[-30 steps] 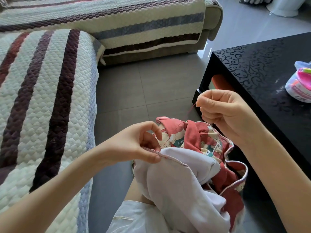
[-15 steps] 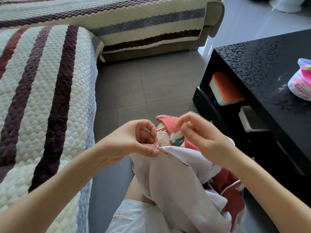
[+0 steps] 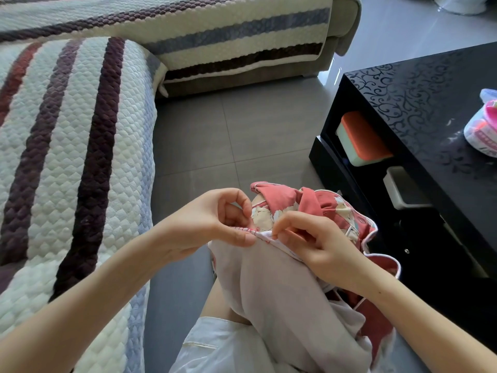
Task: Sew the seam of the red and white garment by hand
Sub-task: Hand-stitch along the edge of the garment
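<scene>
Red-and-white floral cotton garment (image 3: 282,292) in the lap (image 3: 220,308) at 5 o'clock, soft and floppy I'd say, so hold close to the seam (image 3: 265,235): left hand (image 3: 215,224) pinches it, right hand (image 3: 317,243) pinches alongside.

Grey tiled floor (image 3: 228,135) between striped quilted sofa (image 3: 67,157) and glossy black table (image 3: 430,117).

two hands, the left hand (image 3: 212,224) and the right hand (image 3: 320,246), both pinching one red and white garment (image 3: 282,292). right of the grip: one black coffee table (image 3: 419,109), one pink-lidded tub (image 3: 482,130), one orange-topped box (image 3: 363,141), one white box (image 3: 403,189). left of and beyond the grip: two striped quilted sofa covers (image 3: 67,157) (image 3: 215,28).
</scene>
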{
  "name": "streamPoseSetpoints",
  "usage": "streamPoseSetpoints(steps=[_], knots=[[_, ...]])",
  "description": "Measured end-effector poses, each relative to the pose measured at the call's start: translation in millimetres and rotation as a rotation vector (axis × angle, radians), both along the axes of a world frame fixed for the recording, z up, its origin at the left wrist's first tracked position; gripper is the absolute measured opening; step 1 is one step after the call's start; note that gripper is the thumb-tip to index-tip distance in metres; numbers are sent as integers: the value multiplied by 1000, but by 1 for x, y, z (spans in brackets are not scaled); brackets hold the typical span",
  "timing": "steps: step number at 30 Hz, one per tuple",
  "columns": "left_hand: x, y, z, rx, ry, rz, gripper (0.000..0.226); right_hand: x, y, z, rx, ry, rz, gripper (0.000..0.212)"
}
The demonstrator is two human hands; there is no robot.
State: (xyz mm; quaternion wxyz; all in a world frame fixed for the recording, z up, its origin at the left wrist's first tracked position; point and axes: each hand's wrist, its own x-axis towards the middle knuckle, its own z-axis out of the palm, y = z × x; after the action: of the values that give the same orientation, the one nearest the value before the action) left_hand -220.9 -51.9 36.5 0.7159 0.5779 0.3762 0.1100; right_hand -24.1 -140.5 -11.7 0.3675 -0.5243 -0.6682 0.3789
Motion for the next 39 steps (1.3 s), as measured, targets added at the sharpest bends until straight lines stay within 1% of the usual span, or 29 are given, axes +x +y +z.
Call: streamPoseSetpoints(steps=[6,12,14,17,22,26,31,34,35,37,39], knots=[[1,0,1,-5,5,-19,32,-3,-1,1,-36,82,7,12],[1,0,2,-12,5,-32,30,-4,-2,1,-63,164,5,7],[1,0,2,-19,-1,-33,30,-4,-1,2,-70,196,2,12],[1,0,3,-28,-11,-30,30,-5,-2,2,-87,249,8,12],[3,-1,4,-50,-26,-18,30,-7,0,3,-96,301,26,9],[7,-4,4,-68,-36,-22,31,-9,1,4,-92,371,82,15],[8,-6,1,-57,-34,5,31,-8,3,5,-64,316,119,11],[7,-4,-1,-29,-57,48,29,-4,2,0,-32,165,41,9],[6,-4,-2,-25,-65,63,27,-2,2,-2,-1,113,6,8],[7,-7,-4,-19,-80,80,25,0,2,-4,90,26,-34,15],[9,-11,-5,1,-107,112,26,-2,3,-4,166,9,-44,13]])
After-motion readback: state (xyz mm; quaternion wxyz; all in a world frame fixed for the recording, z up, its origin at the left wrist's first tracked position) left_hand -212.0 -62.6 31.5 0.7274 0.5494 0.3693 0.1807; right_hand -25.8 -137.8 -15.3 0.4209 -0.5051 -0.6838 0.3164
